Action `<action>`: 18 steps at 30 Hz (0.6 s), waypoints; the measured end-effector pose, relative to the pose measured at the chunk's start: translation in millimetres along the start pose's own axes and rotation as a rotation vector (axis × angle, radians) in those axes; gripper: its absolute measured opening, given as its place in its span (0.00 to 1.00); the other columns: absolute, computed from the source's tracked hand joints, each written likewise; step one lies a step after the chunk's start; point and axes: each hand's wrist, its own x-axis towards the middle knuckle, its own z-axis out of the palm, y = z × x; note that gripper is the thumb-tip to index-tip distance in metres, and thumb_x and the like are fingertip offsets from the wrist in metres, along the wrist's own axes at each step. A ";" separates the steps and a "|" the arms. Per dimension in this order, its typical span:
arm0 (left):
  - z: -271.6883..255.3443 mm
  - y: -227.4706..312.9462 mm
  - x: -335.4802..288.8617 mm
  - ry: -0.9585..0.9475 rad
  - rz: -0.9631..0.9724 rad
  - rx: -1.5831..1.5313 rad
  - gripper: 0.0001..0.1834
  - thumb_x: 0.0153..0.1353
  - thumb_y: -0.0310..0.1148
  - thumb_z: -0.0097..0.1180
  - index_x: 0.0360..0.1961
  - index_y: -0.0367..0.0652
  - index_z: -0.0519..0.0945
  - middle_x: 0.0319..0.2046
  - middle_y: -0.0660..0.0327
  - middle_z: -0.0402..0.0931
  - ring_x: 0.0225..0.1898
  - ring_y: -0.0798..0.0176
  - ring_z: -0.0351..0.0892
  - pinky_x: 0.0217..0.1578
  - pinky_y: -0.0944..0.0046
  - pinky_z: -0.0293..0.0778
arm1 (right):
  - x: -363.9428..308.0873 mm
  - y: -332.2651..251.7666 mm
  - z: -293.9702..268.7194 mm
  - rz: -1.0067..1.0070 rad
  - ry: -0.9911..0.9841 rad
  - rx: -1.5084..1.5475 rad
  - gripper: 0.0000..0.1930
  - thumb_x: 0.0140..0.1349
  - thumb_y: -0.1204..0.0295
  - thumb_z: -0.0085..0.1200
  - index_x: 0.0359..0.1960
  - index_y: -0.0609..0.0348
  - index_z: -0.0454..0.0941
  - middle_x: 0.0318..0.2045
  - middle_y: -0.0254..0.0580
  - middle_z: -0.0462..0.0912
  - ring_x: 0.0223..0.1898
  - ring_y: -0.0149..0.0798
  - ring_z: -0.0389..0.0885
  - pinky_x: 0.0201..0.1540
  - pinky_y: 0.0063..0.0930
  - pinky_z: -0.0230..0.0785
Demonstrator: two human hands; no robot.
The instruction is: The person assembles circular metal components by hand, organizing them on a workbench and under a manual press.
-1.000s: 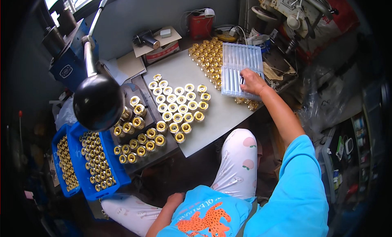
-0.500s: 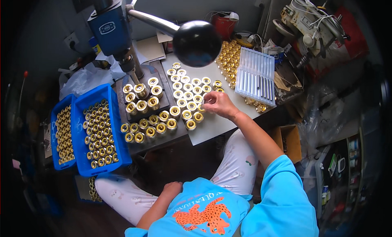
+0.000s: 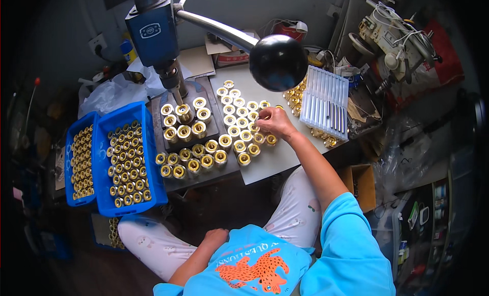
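Observation:
My right hand [image 3: 276,123] reaches over the right edge of a group of metal cylinders with brass-coloured centres [image 3: 234,120]. Its fingers are pinched together among them, and whatever they hold is hidden. One similar cylinder [image 3: 271,139] stands just on the near side of this hand, and another brass-coloured top [image 3: 279,107] peeks out behind it. My left hand [image 3: 218,236] rests on my lap against my blue shirt, its fingers mostly hidden. Left of the group, several more cylinders [image 3: 184,130] stand on the metal base of a blue drill press [image 3: 152,36].
Two blue bins [image 3: 159,186] of brass-centred parts stand at the left. The press lever's black ball [image 3: 278,62] hangs over the table. At the right, a clear plastic case of rods [image 3: 325,102] lies over brass pieces [image 3: 331,142]. An open cardboard box [image 3: 362,186] sits below.
The whole view has shifted a little. My right hand has moved slightly farther over the cylinders, uncovering one on its near side. My left hand has stayed on my lap.

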 end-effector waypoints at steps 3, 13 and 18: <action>0.0 -0.2 3.4 -0.027 -0.008 -0.013 0.15 0.60 0.32 0.47 0.45 0.41 0.81 0.46 0.48 0.80 0.50 0.46 0.79 0.49 0.50 0.75 | 14.2 7.4 7.1 -0.054 0.019 -0.028 0.19 0.46 0.62 0.64 0.36 0.64 0.84 0.35 0.51 0.85 0.36 0.43 0.85 0.43 0.33 0.76; 0.9 -1.3 7.2 -0.021 0.003 -0.015 0.15 0.61 0.31 0.45 0.45 0.41 0.80 0.46 0.48 0.80 0.51 0.46 0.79 0.49 0.50 0.75 | 34.1 5.9 8.9 0.008 -0.099 -0.157 0.16 0.48 0.63 0.62 0.33 0.64 0.84 0.32 0.55 0.84 0.36 0.49 0.84 0.43 0.38 0.76; -2.7 1.1 4.7 -0.017 0.006 0.010 0.15 0.62 0.31 0.44 0.45 0.41 0.80 0.46 0.48 0.80 0.50 0.46 0.79 0.49 0.50 0.75 | 25.2 3.2 22.6 -0.098 -0.015 -0.373 0.16 0.49 0.65 0.62 0.36 0.63 0.83 0.35 0.53 0.82 0.40 0.50 0.82 0.46 0.38 0.74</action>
